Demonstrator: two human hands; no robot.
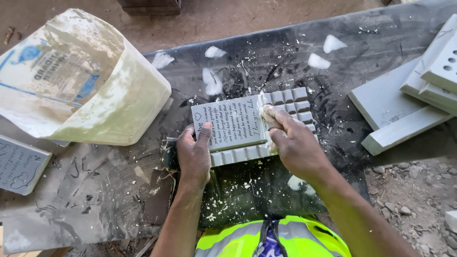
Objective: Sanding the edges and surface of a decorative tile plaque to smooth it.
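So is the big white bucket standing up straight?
No, the bucket lies tipped on its side on the table, left of the hands.

Slabs (431, 76) cropped — plaque (19, 164) too

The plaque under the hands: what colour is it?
Pale grey plaque with dark lettering and a ridged border; head view.
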